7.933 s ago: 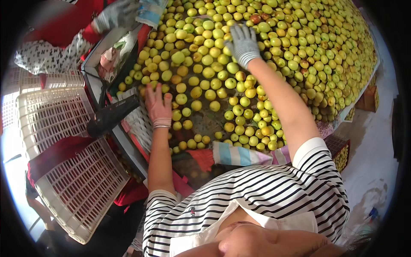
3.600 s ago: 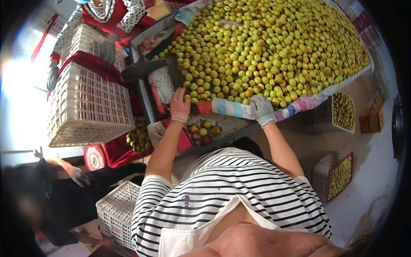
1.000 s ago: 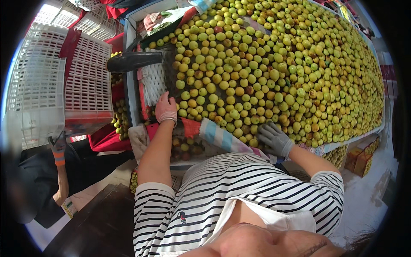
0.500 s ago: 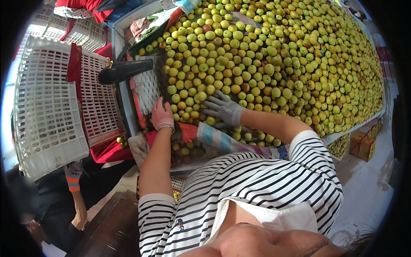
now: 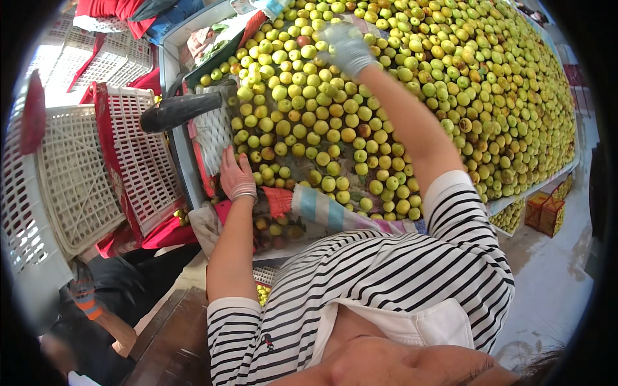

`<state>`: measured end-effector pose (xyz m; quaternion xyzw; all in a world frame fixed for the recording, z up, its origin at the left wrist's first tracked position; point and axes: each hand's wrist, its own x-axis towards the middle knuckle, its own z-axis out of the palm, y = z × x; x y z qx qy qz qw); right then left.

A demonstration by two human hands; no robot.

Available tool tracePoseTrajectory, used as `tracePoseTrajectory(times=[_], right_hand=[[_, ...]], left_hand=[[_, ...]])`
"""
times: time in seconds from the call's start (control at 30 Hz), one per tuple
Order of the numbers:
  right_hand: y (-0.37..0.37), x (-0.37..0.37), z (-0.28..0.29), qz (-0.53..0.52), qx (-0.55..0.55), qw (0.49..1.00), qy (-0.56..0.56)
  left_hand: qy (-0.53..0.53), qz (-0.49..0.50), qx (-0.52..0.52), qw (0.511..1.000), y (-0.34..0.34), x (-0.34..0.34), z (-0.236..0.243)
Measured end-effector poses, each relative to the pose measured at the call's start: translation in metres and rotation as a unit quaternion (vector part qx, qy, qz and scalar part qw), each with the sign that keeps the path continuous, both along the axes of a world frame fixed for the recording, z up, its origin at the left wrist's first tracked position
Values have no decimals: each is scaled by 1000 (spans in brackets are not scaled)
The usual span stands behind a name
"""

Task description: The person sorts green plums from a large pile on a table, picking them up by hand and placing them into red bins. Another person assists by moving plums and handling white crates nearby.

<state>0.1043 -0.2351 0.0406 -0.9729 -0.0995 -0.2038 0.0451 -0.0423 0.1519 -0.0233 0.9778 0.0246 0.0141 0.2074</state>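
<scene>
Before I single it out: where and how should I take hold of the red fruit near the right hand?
Probably pinch the red fruit by its upper sides, from above, with the right hand coming from its right. It is round, its top is uncovered, and green fruits lie close by.

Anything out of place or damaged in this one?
A dark red fruit stands out among the yellow-green fruit, just left of the blurred right hand. Farther right, a dark-blotched fruit looks possibly damaged.

both hands (image 5: 238,178) well apart at loose yellow-green fruit (image 5: 479,96)
</scene>
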Motion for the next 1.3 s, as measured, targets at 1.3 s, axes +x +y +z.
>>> tracePoseTrajectory(times=[1.3], right_hand=[[185, -163, -71, 305, 64, 935, 169]], left_hand=[[-46, -6, -31, 998, -2, -14, -14]])
